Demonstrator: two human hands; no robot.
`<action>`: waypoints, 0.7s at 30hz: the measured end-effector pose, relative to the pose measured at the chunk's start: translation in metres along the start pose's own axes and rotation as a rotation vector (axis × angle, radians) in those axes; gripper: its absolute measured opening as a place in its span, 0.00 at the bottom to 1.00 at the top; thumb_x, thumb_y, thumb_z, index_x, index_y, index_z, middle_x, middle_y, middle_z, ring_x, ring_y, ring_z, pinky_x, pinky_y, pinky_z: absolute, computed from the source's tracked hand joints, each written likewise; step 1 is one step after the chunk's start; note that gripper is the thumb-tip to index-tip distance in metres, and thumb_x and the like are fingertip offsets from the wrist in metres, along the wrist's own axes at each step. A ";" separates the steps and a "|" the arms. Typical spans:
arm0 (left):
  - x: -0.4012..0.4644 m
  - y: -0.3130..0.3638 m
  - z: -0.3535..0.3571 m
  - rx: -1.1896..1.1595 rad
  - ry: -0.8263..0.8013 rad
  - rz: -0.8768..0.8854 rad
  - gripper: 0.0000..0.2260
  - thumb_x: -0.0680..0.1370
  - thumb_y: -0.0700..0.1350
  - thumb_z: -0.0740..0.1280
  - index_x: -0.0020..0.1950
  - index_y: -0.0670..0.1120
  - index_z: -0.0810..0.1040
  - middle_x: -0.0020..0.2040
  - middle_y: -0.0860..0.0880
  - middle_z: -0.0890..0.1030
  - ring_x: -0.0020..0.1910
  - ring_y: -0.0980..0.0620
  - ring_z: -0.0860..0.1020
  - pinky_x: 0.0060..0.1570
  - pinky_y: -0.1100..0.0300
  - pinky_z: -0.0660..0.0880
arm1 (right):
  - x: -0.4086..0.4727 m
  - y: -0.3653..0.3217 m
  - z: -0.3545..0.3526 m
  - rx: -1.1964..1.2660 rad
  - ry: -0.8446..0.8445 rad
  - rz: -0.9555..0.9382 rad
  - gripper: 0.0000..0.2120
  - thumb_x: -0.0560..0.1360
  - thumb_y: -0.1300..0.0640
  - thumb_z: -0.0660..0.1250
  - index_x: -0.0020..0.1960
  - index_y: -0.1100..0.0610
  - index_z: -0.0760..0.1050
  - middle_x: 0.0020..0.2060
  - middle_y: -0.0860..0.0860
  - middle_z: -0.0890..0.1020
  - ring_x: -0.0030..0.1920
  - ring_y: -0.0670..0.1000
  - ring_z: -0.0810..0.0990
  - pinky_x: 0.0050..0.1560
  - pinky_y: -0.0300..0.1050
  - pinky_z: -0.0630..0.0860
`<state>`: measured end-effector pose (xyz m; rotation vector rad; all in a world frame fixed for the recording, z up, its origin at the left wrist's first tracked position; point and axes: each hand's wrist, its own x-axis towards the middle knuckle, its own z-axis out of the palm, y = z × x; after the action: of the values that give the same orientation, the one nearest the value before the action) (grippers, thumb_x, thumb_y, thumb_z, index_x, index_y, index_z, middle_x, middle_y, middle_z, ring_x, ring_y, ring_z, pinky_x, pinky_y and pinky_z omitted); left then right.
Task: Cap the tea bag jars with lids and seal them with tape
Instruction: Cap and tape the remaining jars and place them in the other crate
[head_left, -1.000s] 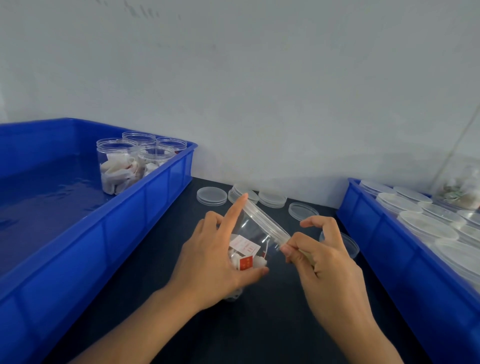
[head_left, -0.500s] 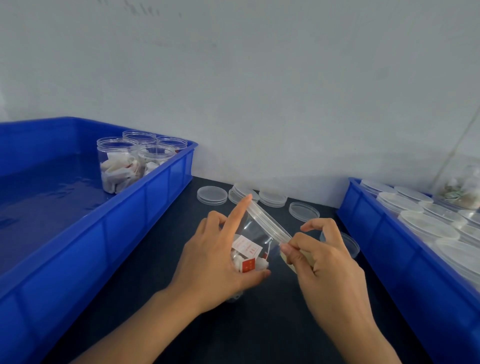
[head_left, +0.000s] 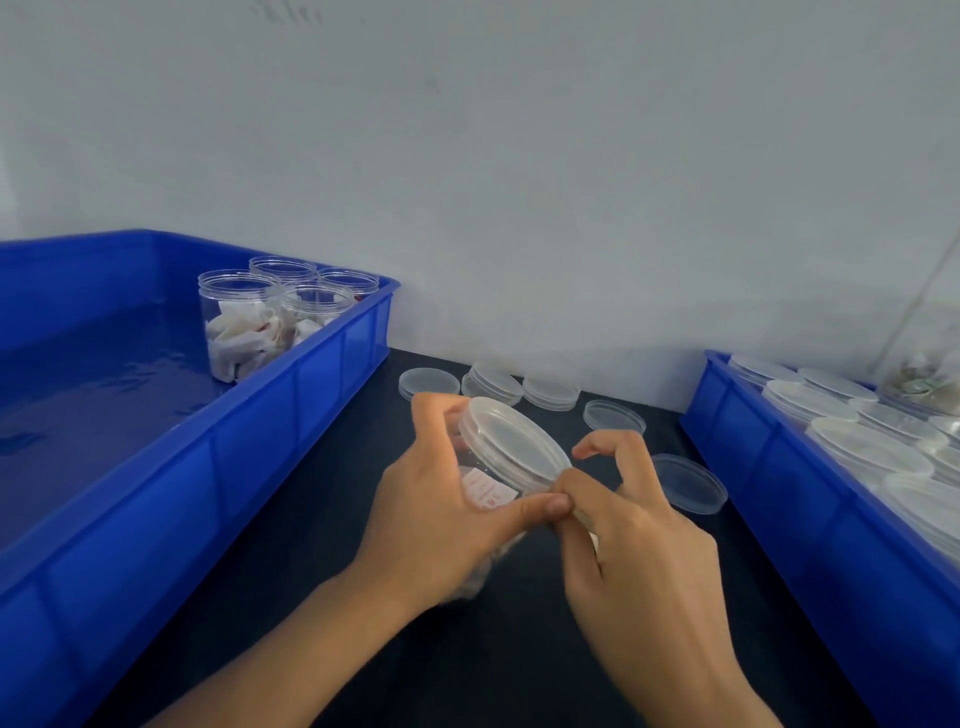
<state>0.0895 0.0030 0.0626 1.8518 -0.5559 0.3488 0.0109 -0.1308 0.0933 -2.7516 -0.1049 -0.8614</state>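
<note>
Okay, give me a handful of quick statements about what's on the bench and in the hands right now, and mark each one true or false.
1. The left hand grips a tilted jar. True.
2. The held jar has no lid. False: a lid is on it.
3. Four open jars stand in the left bin. True.
4. The loose lids lie inside the left bin. False: they lie on the dark table.
5. The right hand rests flat on the table. False: it pinches at the lid's rim.

Left hand and right hand, fingers curled.
</note>
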 end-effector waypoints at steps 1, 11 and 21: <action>0.001 -0.001 -0.001 0.001 0.020 -0.008 0.35 0.55 0.76 0.69 0.54 0.68 0.58 0.54 0.66 0.74 0.55 0.69 0.74 0.51 0.67 0.74 | 0.000 -0.001 -0.001 0.005 -0.027 -0.018 0.04 0.74 0.57 0.65 0.40 0.50 0.75 0.56 0.46 0.73 0.23 0.46 0.70 0.20 0.42 0.67; 0.000 -0.003 -0.006 0.129 0.147 0.022 0.38 0.54 0.78 0.68 0.59 0.63 0.69 0.53 0.67 0.78 0.53 0.69 0.76 0.51 0.62 0.77 | -0.002 0.015 0.001 0.295 -0.238 0.168 0.09 0.80 0.49 0.55 0.47 0.40 0.73 0.49 0.37 0.72 0.41 0.41 0.77 0.42 0.37 0.73; 0.008 -0.009 -0.026 0.074 0.044 -0.046 0.39 0.51 0.80 0.66 0.57 0.66 0.72 0.52 0.68 0.80 0.52 0.68 0.78 0.53 0.56 0.79 | -0.001 0.019 -0.001 0.674 -0.646 0.398 0.24 0.70 0.30 0.51 0.57 0.42 0.68 0.27 0.47 0.77 0.26 0.40 0.70 0.36 0.34 0.68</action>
<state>0.1020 0.0281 0.0679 1.9200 -0.4756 0.3828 0.0126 -0.1495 0.0890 -2.1738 0.0337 0.1713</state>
